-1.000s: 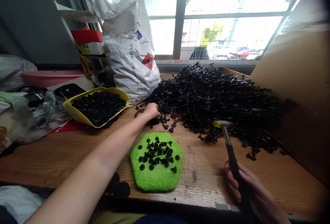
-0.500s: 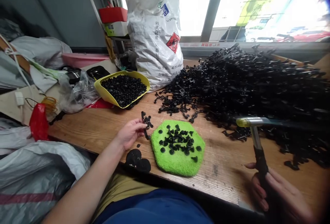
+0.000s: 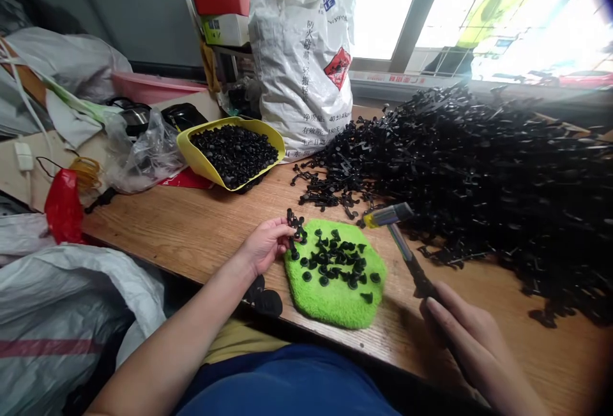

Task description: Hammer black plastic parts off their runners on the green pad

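Between the fingers of my left hand (image 3: pixel 269 244) is a branched black plastic piece (image 3: pixel 295 230), over the left edge of a green fuzzy pad (image 3: pixel 330 311). Many small black parts (image 3: pixel 335 256) lie scattered on the pad. My right hand (image 3: pixel 462 326) is closed round the dark handle of a hammer (image 3: pixel 407 253). The hammer's head, with a yellow tip, is raised near the pad's upper right side, apart from the pad.
A yellow scoop (image 3: pixel 198 164) full of black parts sits behind on the left. A white printed sack (image 3: pixel 306 65) stands at the back. A large heap of black pieces (image 3: pixel 479 167) covers the right rear. Black discs (image 3: pixel 269 303) lie at the front edge.
My left hand has moved right with the black piece, up to the pad. My right hand has brought the hammer leftward, closer to the pad. The view has shifted slightly.
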Available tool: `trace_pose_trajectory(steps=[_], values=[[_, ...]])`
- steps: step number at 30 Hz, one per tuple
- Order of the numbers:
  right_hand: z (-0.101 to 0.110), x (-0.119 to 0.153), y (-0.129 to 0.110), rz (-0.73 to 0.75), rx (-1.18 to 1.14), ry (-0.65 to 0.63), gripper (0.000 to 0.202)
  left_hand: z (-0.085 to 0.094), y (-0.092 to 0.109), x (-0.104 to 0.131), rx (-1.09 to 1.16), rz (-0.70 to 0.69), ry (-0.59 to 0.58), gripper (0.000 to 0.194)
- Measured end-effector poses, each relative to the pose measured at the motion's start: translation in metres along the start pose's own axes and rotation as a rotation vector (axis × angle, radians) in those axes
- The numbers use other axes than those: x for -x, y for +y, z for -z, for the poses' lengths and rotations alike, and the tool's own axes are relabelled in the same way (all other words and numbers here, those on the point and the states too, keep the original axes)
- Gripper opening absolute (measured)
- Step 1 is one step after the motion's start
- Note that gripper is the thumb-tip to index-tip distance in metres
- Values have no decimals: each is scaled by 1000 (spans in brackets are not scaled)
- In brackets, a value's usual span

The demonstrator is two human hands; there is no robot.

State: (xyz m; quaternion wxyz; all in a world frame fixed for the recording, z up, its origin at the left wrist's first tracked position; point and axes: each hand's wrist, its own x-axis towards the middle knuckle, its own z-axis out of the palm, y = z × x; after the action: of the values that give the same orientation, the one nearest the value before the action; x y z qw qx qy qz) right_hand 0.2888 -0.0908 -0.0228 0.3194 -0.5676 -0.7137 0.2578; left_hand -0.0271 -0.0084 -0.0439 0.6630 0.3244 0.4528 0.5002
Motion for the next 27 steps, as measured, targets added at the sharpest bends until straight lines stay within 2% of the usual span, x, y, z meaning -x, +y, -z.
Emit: trace_pose_trajectory(steps=[3, 12, 18, 24, 27], values=[[-1, -4, 5, 55, 42, -88, 22, -1, 0, -2, -20, 9, 4, 20], [-6, -14, 6, 118, 89, -182, 18, -1, -2, -3, -71, 0, 8, 20], [-9, -27, -10, 233, 230, -169, 18, -1, -2, -4, -122, -27, 12, 16], [-15, -44, -25, 351, 494, -222, 24, 0, 1, -3, -168, -4, 27, 17], [-16, -48, -29, 401, 448, -205, 23, -1, 3, -3, -193, -3, 25, 17]])
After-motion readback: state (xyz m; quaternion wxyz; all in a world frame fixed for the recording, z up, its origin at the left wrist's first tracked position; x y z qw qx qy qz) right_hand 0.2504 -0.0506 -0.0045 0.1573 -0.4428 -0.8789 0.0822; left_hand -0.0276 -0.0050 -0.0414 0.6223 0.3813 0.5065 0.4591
